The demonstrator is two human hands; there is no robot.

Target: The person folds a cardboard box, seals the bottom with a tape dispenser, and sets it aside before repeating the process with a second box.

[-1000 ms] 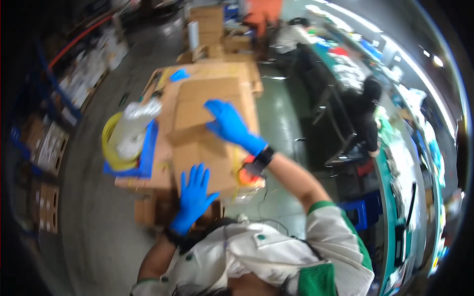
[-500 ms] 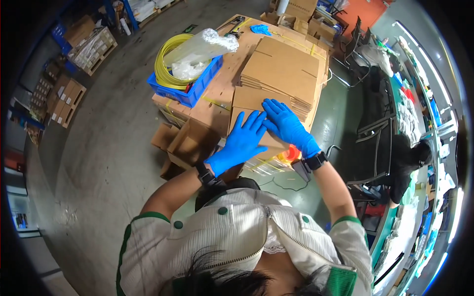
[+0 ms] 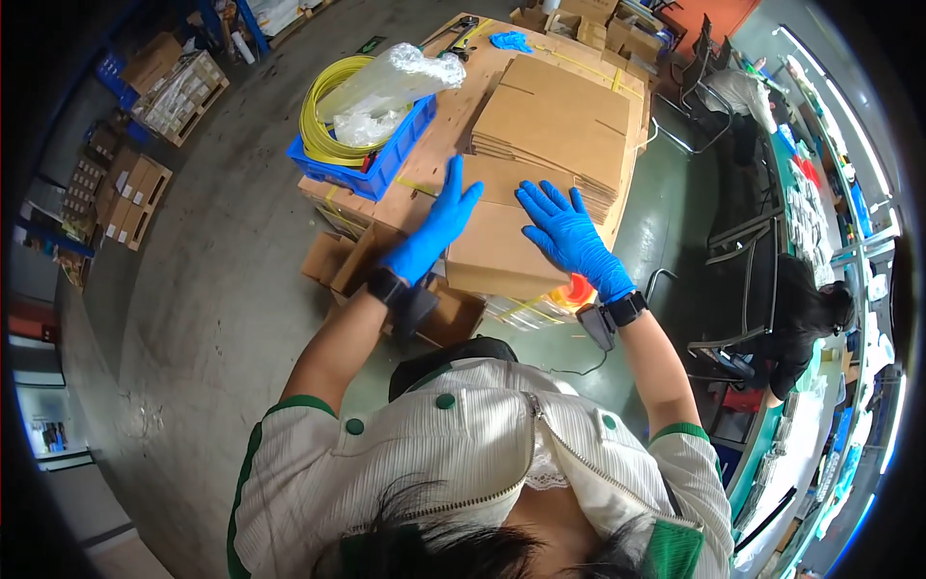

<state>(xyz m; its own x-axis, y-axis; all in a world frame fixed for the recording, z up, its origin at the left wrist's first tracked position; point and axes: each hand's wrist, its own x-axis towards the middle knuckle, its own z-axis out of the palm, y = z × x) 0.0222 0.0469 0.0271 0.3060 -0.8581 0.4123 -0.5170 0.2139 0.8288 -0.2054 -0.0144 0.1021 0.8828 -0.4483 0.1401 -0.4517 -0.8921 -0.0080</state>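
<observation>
A brown cardboard box (image 3: 497,246) lies at the near edge of the wooden table (image 3: 405,188), its near side facing me. My right hand (image 3: 574,236), in a blue glove, rests flat on the right part of its top with the fingers spread. Along the box's left edge is my left hand (image 3: 432,224), gloved the same way, its fingers stretched away from me and the thumb apart. Whether that hand touches the box I cannot tell. Just beyond, a stack of flattened cardboard cartons (image 3: 559,111) reaches toward the far side of the table.
A blue crate (image 3: 394,164) at the left holds a coil of yellow strap (image 3: 323,111) and a roll of clear plastic (image 3: 391,82). Pliers and a loose blue glove (image 3: 511,41) lie at the far edge. Open cartons (image 3: 451,314) stand below on the left. Someone sits by the right-hand bench.
My hands have moved apart. The left has slid from the box's top to its left edge and turned on its side; the right has shifted slightly toward me and stays flat on top.
</observation>
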